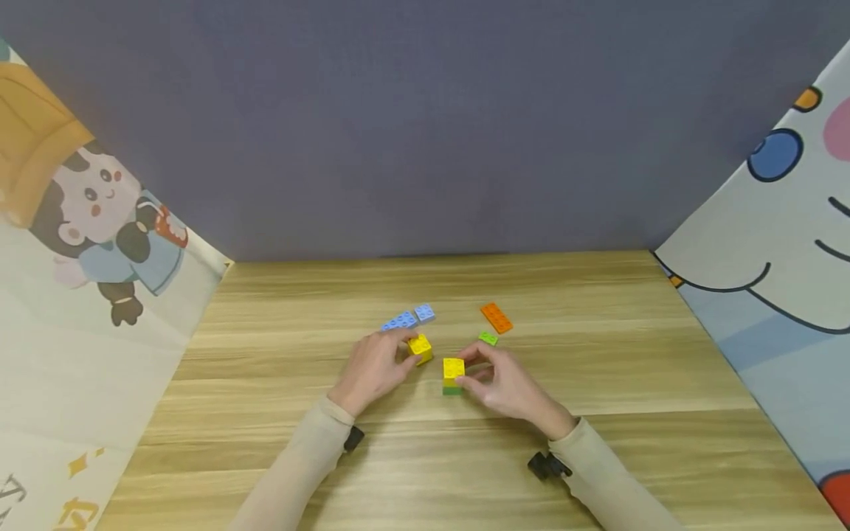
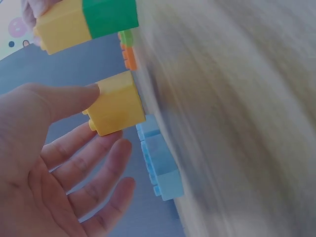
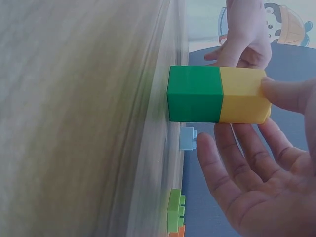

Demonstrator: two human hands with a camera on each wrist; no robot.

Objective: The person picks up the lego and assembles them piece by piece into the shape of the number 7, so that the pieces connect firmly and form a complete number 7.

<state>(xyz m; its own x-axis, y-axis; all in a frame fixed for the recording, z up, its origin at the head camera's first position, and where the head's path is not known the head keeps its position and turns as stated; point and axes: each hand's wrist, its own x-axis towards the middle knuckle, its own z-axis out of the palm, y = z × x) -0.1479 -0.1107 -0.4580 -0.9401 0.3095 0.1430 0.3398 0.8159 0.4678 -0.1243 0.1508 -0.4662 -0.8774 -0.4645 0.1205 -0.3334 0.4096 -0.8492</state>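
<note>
While a dark wall (image 1: pixel 425 133) backs the wood-grain table (image 1: pixel 631 442), the left hand (image 1: pixel 373 367), partly hiding a long blue brick (image 1: pixel 401 321), pinches a yellow block (image 1: pixel 420 349) at lower centre, the right hand (image 1: pixel 508 385) pinching a yellow-and-green stack (image 1: pixel 453 375) just to its lower right, both sleeves (image 1: pixel 292 472) cut off below.

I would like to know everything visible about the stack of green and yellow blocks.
The stack is two smooth, plastic-looking blocks: a yellow block with studs on top, fitted on a green block. It is upright, green end down, right of another yellow block; whether it touches the table is unclear. The right hand pinches its yellow part.
</note>
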